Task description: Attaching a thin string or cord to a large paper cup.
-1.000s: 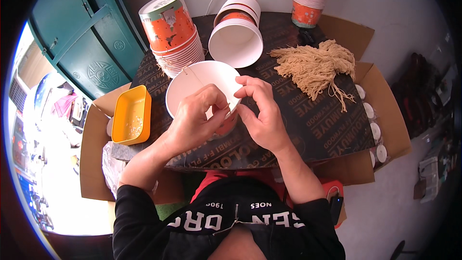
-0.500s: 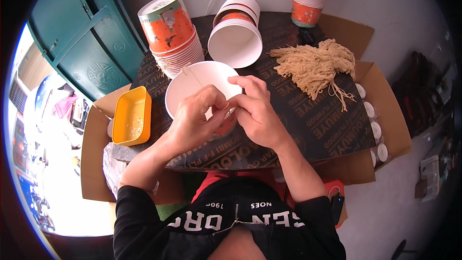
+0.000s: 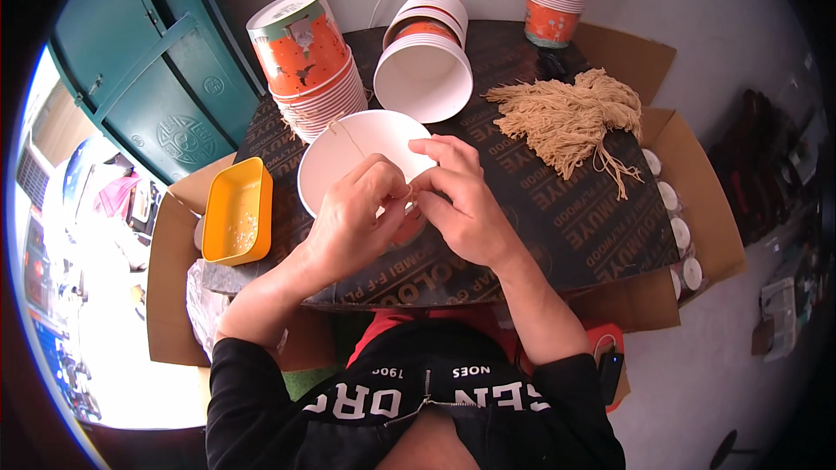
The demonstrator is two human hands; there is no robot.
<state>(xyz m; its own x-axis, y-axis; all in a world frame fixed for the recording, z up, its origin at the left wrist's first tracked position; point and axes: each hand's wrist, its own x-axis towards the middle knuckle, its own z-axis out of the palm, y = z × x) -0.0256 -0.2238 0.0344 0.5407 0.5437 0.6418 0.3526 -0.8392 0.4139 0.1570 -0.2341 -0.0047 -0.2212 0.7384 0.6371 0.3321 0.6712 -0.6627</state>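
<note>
A white-lined paper bucket [image 3: 320, 167] with an orange outside lies tilted on the table before me, its mouth facing up. My left hand [image 3: 359, 209] is closed in a pinch at the bucket's near rim. Opposite it, my right hand [image 3: 466, 204] pinches too, fingertips almost meeting the left ones. Between them they grip a thin tan string [image 3: 347, 137], part of which crosses the bucket's inside to the far rim. The fingers hide the exact spot where it meets the near rim.
Stacked orange buckets [image 3: 305, 52] stand upside down at back left; others [image 3: 424, 78] lie sideways beside them, and a tall stack [image 3: 556, 0] rises at back right. A bundle of tan strings [image 3: 570, 117] lies right. A yellow tray [image 3: 237, 244] with small white bits sits left. Cardboard boxes [image 3: 710, 226] flank the table.
My hands stay at the near rim, with small finger movements. The string between the fingertips shows more clearly, and its stretch inside the bucket has shifted slightly.
</note>
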